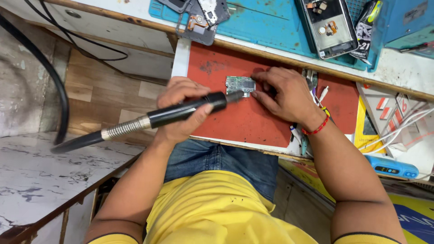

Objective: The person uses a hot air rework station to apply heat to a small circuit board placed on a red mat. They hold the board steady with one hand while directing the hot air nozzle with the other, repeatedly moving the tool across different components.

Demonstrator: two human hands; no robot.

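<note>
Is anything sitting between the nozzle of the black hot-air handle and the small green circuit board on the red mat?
Nothing visible. The left hand aims the hot-air handle at the circuit board; the right hand rests at the board's right edge.

A single camera sits on the person's head and looks steeply down along the torso, so the yellow shirt (212, 212) fills the bottom edge and both forearms run up into the frame. It stands close over the red mat (235, 122) at the centre, with the blue mat (266, 22) at the far top edge. No second view shares the scene
</note>
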